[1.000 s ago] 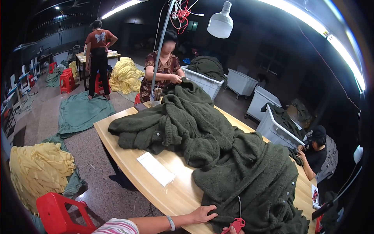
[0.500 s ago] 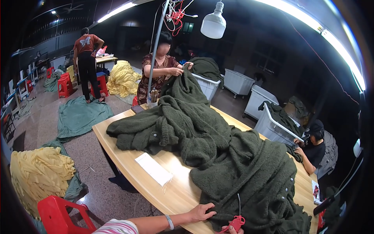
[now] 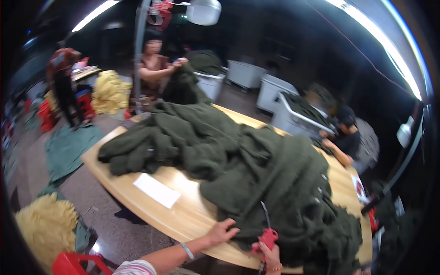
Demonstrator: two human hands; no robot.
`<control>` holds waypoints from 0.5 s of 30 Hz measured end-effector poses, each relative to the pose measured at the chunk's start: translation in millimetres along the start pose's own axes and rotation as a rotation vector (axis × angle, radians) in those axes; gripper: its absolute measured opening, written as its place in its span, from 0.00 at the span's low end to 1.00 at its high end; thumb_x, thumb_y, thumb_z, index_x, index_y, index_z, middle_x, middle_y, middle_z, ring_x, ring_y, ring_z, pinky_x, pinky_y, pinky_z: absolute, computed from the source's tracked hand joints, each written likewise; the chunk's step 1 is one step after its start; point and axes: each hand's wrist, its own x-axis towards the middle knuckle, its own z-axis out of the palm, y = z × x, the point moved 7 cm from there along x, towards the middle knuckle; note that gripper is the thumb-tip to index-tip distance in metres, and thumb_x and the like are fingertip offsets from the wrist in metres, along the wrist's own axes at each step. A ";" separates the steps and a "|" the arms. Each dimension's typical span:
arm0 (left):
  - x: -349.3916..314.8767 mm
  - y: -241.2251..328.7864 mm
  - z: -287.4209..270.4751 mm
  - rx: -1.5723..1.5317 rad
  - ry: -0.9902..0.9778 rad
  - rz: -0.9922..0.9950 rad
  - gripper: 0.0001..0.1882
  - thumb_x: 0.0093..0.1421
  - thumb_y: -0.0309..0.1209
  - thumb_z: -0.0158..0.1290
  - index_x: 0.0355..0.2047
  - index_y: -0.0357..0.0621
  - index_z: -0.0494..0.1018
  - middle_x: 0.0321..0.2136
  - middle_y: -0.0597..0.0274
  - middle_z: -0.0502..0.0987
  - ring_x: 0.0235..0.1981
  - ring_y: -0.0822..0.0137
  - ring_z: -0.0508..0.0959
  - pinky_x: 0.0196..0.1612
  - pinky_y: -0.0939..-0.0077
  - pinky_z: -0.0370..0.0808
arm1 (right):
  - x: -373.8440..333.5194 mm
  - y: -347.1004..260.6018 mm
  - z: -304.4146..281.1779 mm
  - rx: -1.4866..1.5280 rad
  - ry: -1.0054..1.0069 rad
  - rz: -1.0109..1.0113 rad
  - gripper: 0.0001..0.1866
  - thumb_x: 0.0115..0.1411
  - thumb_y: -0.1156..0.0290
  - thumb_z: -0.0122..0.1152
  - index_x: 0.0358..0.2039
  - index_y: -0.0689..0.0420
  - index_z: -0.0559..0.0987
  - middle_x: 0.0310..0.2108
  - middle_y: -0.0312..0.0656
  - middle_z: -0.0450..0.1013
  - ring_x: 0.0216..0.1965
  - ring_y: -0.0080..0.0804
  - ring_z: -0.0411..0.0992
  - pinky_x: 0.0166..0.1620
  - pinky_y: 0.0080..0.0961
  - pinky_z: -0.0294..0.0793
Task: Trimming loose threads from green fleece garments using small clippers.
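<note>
My left hand [image 3: 222, 233] rests at the near table edge, fingers spread, the fingertips at the border of a dark green knit garment [image 3: 270, 169]. Held in my right hand [image 3: 269, 256] is a red air blow gun [image 3: 268, 237], its thin curved nozzle pointing up over the fabric. The dark green knitwear lies in a thick heap across the wooden table [image 3: 192, 188], with a few light buttons along its right part. A white sheet [image 3: 156, 190] lies flat on the wood left of the heap.
Across the table a co-worker [image 3: 153, 68] lifts the far end of the dark green cloth. Another person [image 3: 348, 137] works at the right side, beside a white bin [image 3: 298, 120] of dark cloth. A red stool [image 3: 78, 263] and yellow fabric [image 3: 48, 229] are at lower left.
The view has swung, shifting the scene left and up. My right hand and the red blow gun show more fully, a little left of before. My left hand stays by the garment's edge.
</note>
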 end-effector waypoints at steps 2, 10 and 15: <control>1.9 15.3 -5.6 -0.031 -0.030 -0.075 0.11 0.60 0.33 0.57 0.37 0.40 0.71 0.23 0.64 0.73 0.23 0.77 0.70 0.27 0.77 0.70 | 0.1 6.4 -4.1 -0.006 -0.007 0.026 0.17 0.64 0.69 0.57 0.50 0.65 0.72 0.35 0.43 0.78 0.36 0.29 0.78 0.42 0.25 0.77; 3.3 -4.2 -8.9 -0.044 0.008 -0.019 0.09 0.59 0.30 0.59 0.31 0.40 0.70 0.17 0.72 0.67 0.20 0.82 0.65 0.22 0.83 0.64 | 5.0 6.1 4.3 0.032 -0.054 0.015 0.19 0.64 0.68 0.57 0.50 0.69 0.72 0.37 0.43 0.77 0.38 0.29 0.77 0.44 0.26 0.79; 0.9 -14.8 -8.1 -0.056 0.011 0.010 0.09 0.60 0.29 0.58 0.32 0.40 0.70 0.19 0.74 0.67 0.20 0.82 0.63 0.22 0.84 0.63 | 2.6 6.0 5.3 0.064 -0.053 0.020 0.19 0.64 0.68 0.58 0.50 0.69 0.72 0.37 0.44 0.77 0.39 0.29 0.77 0.42 0.26 0.80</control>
